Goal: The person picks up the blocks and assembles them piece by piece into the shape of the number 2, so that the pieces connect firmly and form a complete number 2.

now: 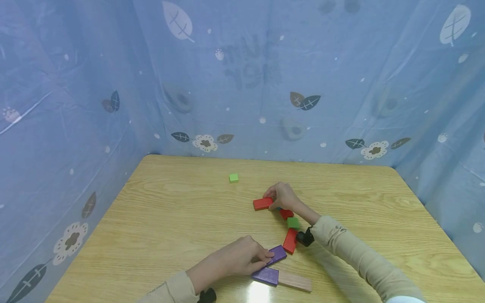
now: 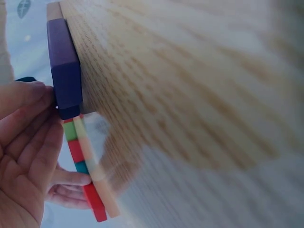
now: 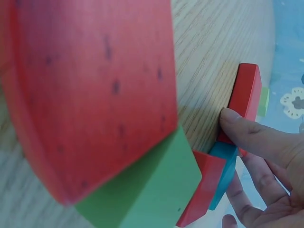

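A bent row of painted wooden blocks lies flat on the table. In the head view my right hand (image 1: 283,197) grips the right end of a red block (image 1: 261,204) between thumb and fingers. A teal block (image 3: 223,172) touches that end, followed by a short red piece (image 1: 286,213), a green block (image 1: 293,223) and a longer red block (image 1: 290,240). My left hand (image 1: 239,257) holds a purple block (image 1: 278,253), its fingertips on the top and thumb at the near side. Beside the thumb, a second purple block (image 1: 266,276) meets a plain wood block (image 1: 294,280).
A light green block (image 1: 233,178) stands alone towards the back of the wooden table (image 1: 182,189). Blue patterned curtain (image 1: 242,84) hangs behind and at both sides. Dark wrist cameras (image 1: 305,237) sit close to the row and the table.
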`<act>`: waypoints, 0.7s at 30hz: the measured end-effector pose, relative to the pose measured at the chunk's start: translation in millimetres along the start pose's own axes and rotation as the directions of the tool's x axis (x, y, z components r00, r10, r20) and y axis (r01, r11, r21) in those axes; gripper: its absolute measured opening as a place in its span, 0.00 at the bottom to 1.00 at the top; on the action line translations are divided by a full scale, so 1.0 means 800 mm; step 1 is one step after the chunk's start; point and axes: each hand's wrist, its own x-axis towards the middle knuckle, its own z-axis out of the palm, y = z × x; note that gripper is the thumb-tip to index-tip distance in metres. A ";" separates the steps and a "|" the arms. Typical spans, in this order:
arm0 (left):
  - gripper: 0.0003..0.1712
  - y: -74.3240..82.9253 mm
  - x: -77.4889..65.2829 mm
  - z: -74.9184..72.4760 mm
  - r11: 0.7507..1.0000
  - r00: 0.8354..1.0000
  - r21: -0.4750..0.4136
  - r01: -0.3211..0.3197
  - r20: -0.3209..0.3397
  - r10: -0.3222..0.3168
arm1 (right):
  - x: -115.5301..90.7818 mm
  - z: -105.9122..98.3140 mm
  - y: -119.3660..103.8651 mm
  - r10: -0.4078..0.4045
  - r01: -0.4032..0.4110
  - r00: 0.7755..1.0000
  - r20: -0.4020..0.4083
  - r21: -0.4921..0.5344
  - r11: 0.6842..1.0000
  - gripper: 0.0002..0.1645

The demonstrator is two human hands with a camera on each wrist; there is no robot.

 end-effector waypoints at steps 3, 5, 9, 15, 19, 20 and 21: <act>0.10 0.000 0.001 0.000 1.000 1.000 -0.009 0.013 0.009 -0.012 | 0.000 -0.001 0.000 0.011 -0.011 1.000 -0.002 -0.026 1.000 0.21; 0.10 0.000 0.001 0.000 1.000 1.000 -0.011 0.017 0.011 -0.017 | 0.000 -0.001 0.001 0.028 -0.028 1.000 -0.002 -0.044 0.999 0.21; 0.10 -0.001 0.002 0.000 1.000 1.000 -0.002 0.008 0.005 -0.008 | 0.001 -0.001 0.003 0.054 -0.054 0.999 0.007 -0.067 0.996 0.22; 0.10 0.000 0.003 -0.001 1.000 1.000 -0.022 0.016 0.021 -0.016 | 0.001 -0.018 0.003 0.049 -0.053 0.992 0.119 0.025 0.998 0.31; 0.10 0.000 0.003 -0.002 1.000 0.999 -0.020 0.018 0.028 -0.017 | 0.012 -0.052 0.000 0.064 -0.101 0.979 0.191 0.190 0.976 0.36; 0.10 0.000 0.002 -0.002 1.000 1.000 -0.016 0.017 0.025 -0.017 | 0.017 -0.062 -0.001 0.047 -0.095 0.981 0.190 0.251 0.963 0.36; 0.10 0.000 0.002 -0.002 1.000 1.000 -0.010 0.016 0.021 -0.016 | 0.023 -0.071 -0.002 0.029 -0.089 0.983 0.183 0.327 0.941 0.36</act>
